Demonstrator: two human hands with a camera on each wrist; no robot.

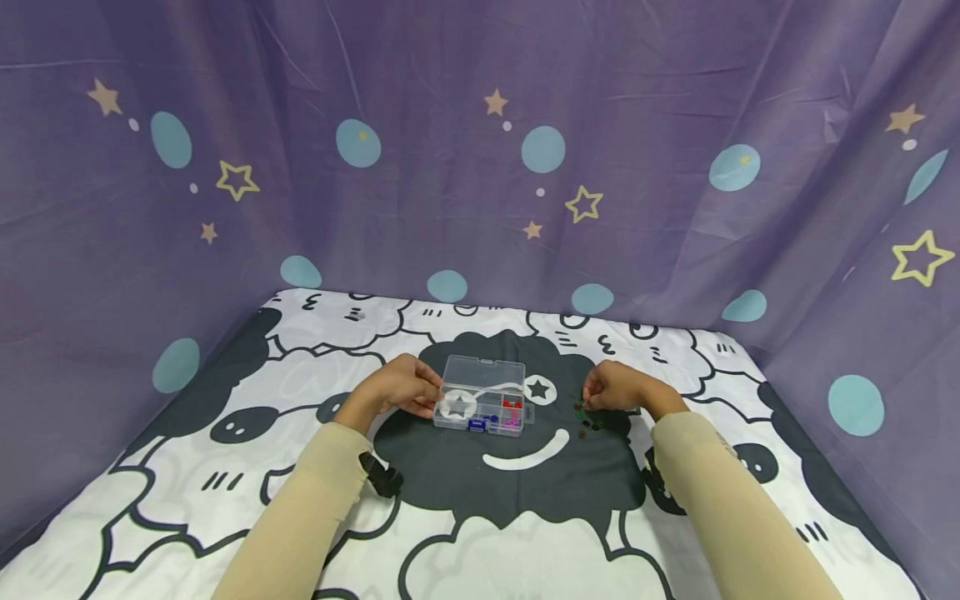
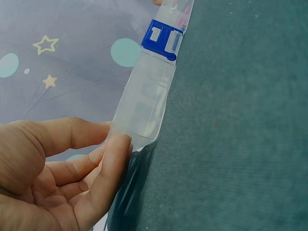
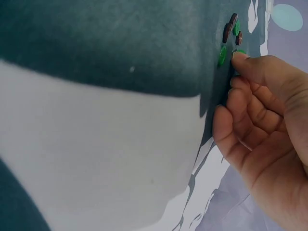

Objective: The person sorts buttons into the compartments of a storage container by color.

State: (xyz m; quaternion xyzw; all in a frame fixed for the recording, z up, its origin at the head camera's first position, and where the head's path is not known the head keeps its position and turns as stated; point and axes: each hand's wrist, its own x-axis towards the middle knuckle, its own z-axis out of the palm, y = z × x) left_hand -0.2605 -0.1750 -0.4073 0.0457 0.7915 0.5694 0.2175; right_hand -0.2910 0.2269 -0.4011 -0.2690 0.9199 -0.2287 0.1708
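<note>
Head view: our left hand (image 1: 408,385) is pinching the clear box (image 1: 482,389)'s end on the printed cloth (image 1: 517,492). Our right hand (image 1: 621,387) is partly hiding small pieces (image 3: 223,56); we cannot tell its grip.

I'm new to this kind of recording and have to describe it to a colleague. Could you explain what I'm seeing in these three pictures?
There is no robot here: a person works with two bare hands. The widest picture comes from a camera on the head, looking forward and down; the other two come from cameras on the left and right wrists.

A printed cloth covers the surface, with a purple curtain behind. The left hand holds one end of a clear plastic box, whose lid is open. Red, pink and blue pieces lie in its compartments.

The right hand reaches down to small green and dark pieces on the cloth. Its fingertips are at one of them, but I can't tell whether it is gripped.
</note>
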